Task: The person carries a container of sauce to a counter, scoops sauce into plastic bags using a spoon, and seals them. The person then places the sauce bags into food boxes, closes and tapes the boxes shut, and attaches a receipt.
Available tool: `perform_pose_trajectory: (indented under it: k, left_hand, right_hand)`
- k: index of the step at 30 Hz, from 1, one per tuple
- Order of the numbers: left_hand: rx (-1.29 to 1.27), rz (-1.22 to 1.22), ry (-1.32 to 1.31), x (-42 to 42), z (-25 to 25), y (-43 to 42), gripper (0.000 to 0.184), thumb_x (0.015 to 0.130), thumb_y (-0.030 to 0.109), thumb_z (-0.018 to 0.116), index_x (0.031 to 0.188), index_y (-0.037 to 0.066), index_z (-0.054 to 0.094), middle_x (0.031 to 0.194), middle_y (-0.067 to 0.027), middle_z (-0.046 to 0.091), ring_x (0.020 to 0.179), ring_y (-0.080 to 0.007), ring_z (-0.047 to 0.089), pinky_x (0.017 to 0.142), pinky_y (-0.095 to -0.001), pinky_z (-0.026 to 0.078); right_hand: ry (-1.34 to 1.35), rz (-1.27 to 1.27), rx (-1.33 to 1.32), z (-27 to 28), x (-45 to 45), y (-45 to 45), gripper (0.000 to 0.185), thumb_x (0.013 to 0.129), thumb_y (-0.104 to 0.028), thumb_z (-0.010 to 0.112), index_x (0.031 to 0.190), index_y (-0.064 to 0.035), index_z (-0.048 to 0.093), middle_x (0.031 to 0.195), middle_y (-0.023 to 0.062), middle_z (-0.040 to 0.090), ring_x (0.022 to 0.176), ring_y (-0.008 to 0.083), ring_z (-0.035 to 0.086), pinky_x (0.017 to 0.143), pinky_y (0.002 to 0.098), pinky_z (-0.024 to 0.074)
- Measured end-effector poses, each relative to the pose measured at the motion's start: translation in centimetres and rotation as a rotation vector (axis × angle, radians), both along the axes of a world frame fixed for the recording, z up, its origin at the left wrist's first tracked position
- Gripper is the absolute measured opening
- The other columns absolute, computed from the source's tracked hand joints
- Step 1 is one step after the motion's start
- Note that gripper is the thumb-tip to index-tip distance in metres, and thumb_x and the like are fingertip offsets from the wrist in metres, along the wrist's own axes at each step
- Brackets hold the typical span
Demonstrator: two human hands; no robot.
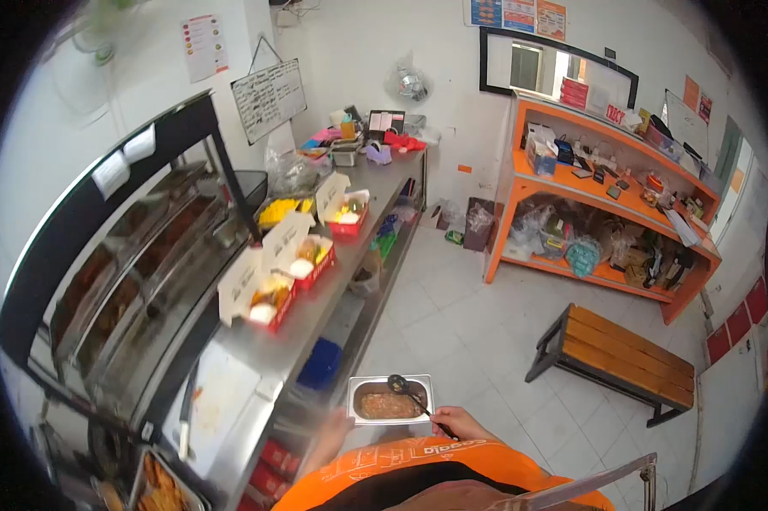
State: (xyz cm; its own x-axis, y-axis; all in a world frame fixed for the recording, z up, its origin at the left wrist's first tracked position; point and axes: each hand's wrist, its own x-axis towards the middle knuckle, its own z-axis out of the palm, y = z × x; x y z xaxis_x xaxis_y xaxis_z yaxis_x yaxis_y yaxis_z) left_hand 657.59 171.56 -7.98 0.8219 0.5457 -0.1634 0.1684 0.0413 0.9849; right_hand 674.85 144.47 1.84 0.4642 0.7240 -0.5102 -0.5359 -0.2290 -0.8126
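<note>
Held in front of my apron is a rectangular metal food pan (391,378) with a brownish, chunky sauce (386,406) in it. My left hand (336,426), slightly blurred, grips the pan at its left side. In my right hand (459,421), by the pan's right corner, is the handle of a black serving spoon (398,385). The spoon's head lies over the far part of the pan, above the sauce. Part of its handle is hidden behind my fingers.
On the steel counter (337,294) at left stand three open meal boxes (277,311), a white cutting board (222,400) and a knife (185,426). A glass food display (137,264) runs alongside. To the right are a wooden bench (627,353) and orange shelves (507,204).
</note>
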Motion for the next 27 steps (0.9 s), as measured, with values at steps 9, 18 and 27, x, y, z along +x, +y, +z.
perform_pose_trajectory:
  k: [9, 18, 27]
  left_hand:
    - [-0.189, -0.345, -0.042, 29.5, 8.4, 7.1, 0.02, 0.09, 0.008, 0.051, 0.108, 0.0, 0.052, 0.095, -0.0042, 0.06, 0.088, -0.0112, 0.056, 0.081, -0.0267, 0.046]
    - [-0.271, -0.381, -0.075, 55.8, 3.0, 12.6, 0.024, 0.09, 0.005, 0.052, 0.113, -0.001, 0.05, 0.097, -0.0055, 0.059, 0.086, -0.0119, 0.057, 0.078, -0.0267, 0.047]
    - [-0.092, -0.094, -0.068, 74.2, 9.0, 23.0, 0.019, 0.089, 0.005, 0.051, 0.107, 0.002, 0.053, 0.088, -0.001, 0.057, 0.084, -0.0092, 0.054, 0.077, -0.0236, 0.044]
  right_hand:
    - [-0.036, -0.34, -0.042, 2.4, 21.4, 5.9, 0.011, 0.088, -0.013, 0.055, 0.082, -0.0038, 0.056, 0.065, 0.0048, 0.058, 0.056, 0.0123, 0.055, 0.052, 0.024, 0.0449]
    - [-0.01, -0.439, -0.071, 0.2, 46.3, 11.1, 0.013, 0.088, -0.013, 0.056, 0.079, -0.0032, 0.056, 0.062, 0.0064, 0.057, 0.05, 0.0143, 0.051, 0.048, 0.0255, 0.0421]
    - [0.008, -0.16, 0.012, 2.4, 72.8, 25.1, 0.012, 0.087, -0.014, 0.056, 0.081, -0.0044, 0.055, 0.063, 0.0048, 0.055, 0.053, 0.0128, 0.051, 0.049, 0.0256, 0.0392]
